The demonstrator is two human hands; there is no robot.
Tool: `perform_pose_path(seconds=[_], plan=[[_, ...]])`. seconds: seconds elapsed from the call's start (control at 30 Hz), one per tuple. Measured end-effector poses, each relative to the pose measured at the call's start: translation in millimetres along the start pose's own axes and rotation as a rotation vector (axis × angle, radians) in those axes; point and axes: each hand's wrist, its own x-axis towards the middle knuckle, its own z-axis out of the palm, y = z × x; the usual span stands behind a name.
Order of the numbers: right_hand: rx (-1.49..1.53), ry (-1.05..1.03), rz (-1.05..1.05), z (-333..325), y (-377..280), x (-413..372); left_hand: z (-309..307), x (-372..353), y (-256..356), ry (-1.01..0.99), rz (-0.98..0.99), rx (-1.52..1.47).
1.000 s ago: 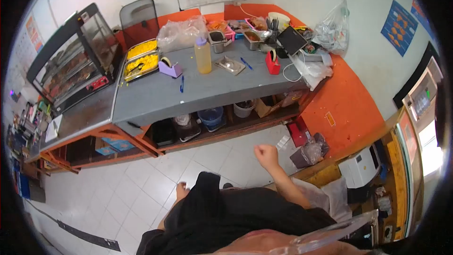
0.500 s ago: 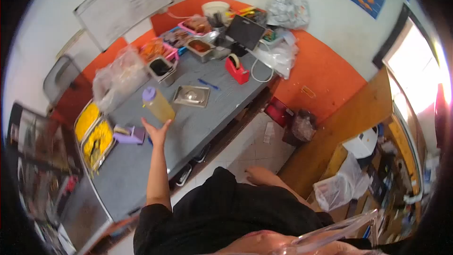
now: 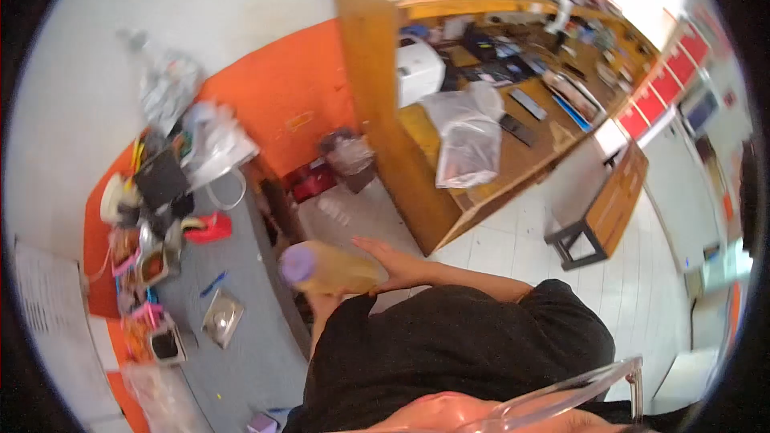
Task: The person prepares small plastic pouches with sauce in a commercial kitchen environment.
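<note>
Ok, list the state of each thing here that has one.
squeeze bottle: capped, tipped sideways, holding yellow liquid, lifted off the counter.
right hand: closed around the bottle.
left hand: under the bottle, contact unclear.
tablet: screen dark.
steel lid: flat on the counter.

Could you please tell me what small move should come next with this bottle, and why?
Probably tip the bottle upright, cap up. It lies sideways in the air beside the grey counter, the right hand wrapped round its body, the left hand under it; upright seems steadier.
</note>
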Motion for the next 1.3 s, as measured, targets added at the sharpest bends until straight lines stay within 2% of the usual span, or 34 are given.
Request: perform_pose_path(seconds=[0.07, 0.2, 0.23, 0.27, 0.3, 0.33, 0.37, 0.4, 0.47, 0.53, 0.57, 0.63, 0.67, 0.73, 0.77, 0.83, 0.87, 0.93, 0.97, 1.03, 1.07, 1.13, 1.2, 1.23, 1.3], plan=[[0.468, 0.029, 0.187, -22.4, 8.7, -18.8, 51.5, 16.7, -13.4, -0.234, 0.187, 0.135], [0.376, 0.17, 0.36, -95.1, 12.6, -94.1, 147.5, 37.0, -31.8, -0.608, 0.587, 0.39], [0.381, 0.328, 0.36, -98.9, 27.7, -122.5, 168.2, 40.3, -26.9, -0.621, 0.6, 0.383], [0.384, 0.483, 0.36, -103.4, 35.7, -149.7, 185.9, 42.6, -20.1, -0.626, 0.513, 0.447], [0.377, 0.495, 0.36, -113.0, 38.0, -176.6, 205.8, 44.4, -16.1, -0.627, 0.426, 0.512], [0.381, 0.561, 0.454, -123.9, 39.0, -202.4, 225.5, 50.9, -21.0, -0.635, 0.435, 0.506], [0.387, 0.626, 0.549, -133.6, 40.9, -228.9, 244.7, 61.8, -33.1, -0.568, 0.437, 0.587], [0.376, 0.634, 0.551, -142.0, 46.4, -256.1, 265.9, 75.2, -46.4, -0.498, 0.438, 0.663], [0.383, 0.82, 0.669, -151.1, 57.4, -308.6, 304.9, 111.7, -70.3, -0.45, 0.267, 0.757], [0.342, 0.908, 0.645, -168.0, 52.0, -351.4, 339.9, 155.1, -107.5, -0.284, 0.188, 0.828], [0.305, 0.981, 0.615, -179.1, 50.2, -369.6, 354.2, 170.8, -116.5, -0.289, 0.203, 0.816], [0.3, 1.071, 0.637, -190.0, 49.1, -405.5, 380.9, 184.8, -120.9, -0.151, -0.03, 0.919], [0.309, 1.146, 0.665, -192.4, 48.9, -421.6, 392.8, 185.7, -118.5, -0.167, -0.023, 0.914], [0.318, 1.22, 0.685, -196.9, 51.8, -447.8, 409.6, 177.7, -87.2, -0.132, -0.337, 1.054], [0.337, 1.281, 0.697, -198.5, 54.0, -457.2, 407.4, 192.9, -121.0, -0.144, -0.333, 1.054], [0.33, 1.349, 0.686, -205.4, 53.9, -464.6, 398.6, 235.3, -201.5, -0.283, -0.19, 1.032], [0.329, 1.405, 0.67, -208.2, 53.6, -466.0, 407.2, 234.3, -192.3, -0.291, -0.186, 1.03], [0.344, 1.469, 0.667, -213.6, 58.2, -465.8, 411.7, 232.6, -141.0, -0.207, -0.227, 0.631], [0.349, 1.508, 0.665, -217.3, 62.5, -464.0, 417.6, 240.9, -124.7, -0.219, -0.214, 0.624], [0.341, 1.563, 0.663, -225.9, 73.1, -460.5, 427.8, 254.4, -102.2, -0.419, 0.239, 1.04], [0.336, 1.56, 0.711, -232.8, 79.2, -457.6, 435.2, 258.2, -87.3, -0.426, 0.25, 1.027], [0.313, 1.573, 0.745, -251.3, 95.9, -454.7, 457.9, 267.4, -65.8, -0.504, 0.489, 1.34], [0.239, 1.427, 0.781, -274.3, 119.8, -455.1, 472.6, 288.2, -93.8, -0.548, 0.492, 1.194], [0.226, 1.442, 0.773, -290.0, 123.4, -447.6, 475.5, 296.0, -113.4, -0.593, 0.472, 1.067], [0.255, 1.387, 0.74, -324.1, 128.7, -431.1, 481.0, 309.9, -158.1, -0.595, 0.275, 0.962]])
